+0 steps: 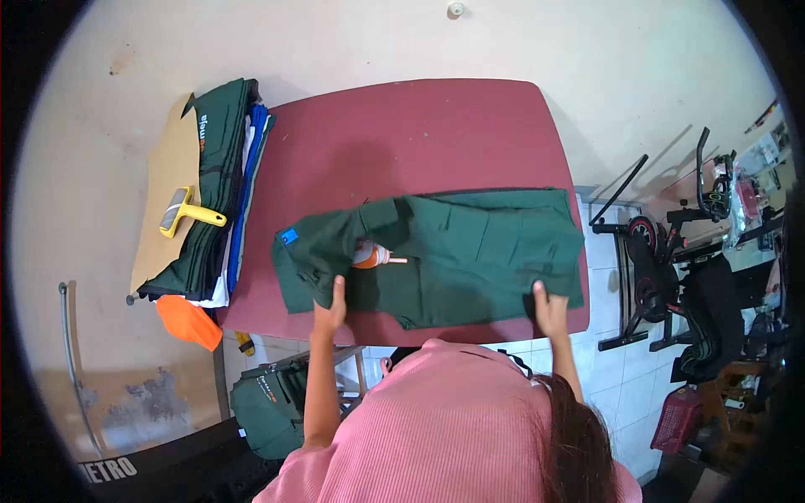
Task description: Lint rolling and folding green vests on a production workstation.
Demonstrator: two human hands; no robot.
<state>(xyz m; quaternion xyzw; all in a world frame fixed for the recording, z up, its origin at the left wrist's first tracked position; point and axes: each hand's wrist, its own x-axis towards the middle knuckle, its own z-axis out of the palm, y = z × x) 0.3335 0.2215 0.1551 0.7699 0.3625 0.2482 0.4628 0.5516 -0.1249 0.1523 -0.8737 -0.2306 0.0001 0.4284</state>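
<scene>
A dark green garment (pixel 484 232) lies partly folded lengthwise across the near half of a maroon-topped table (pixel 402 138). A small blue label (pixel 288 236) shows at its left end. My left hand (pixel 331 311) grips the near edge of the left part, thumb on top and fingers hidden beneath the cloth. With its thumb also on top, my right hand (pixel 551 312) holds the near right corner; its other fingers are mostly hidden. Between the garment's folds shows an orange-and-white thing (pixel 373 254) with a thin spout, apparently a nozzle bottle, partly covered.
Left on the table stands a stack of folded garments (pixel 220 163) under a cardboard sheet (pixel 166 195). A yellow-handled lint roller (pixel 192 212) rests there. Orange cloth (pixel 188 320) hangs below. More green garments (pixel 270 405) drape at lower left. An exercise bike (pixel 657 276) stands right, near a crimson basket (pixel 677 418).
</scene>
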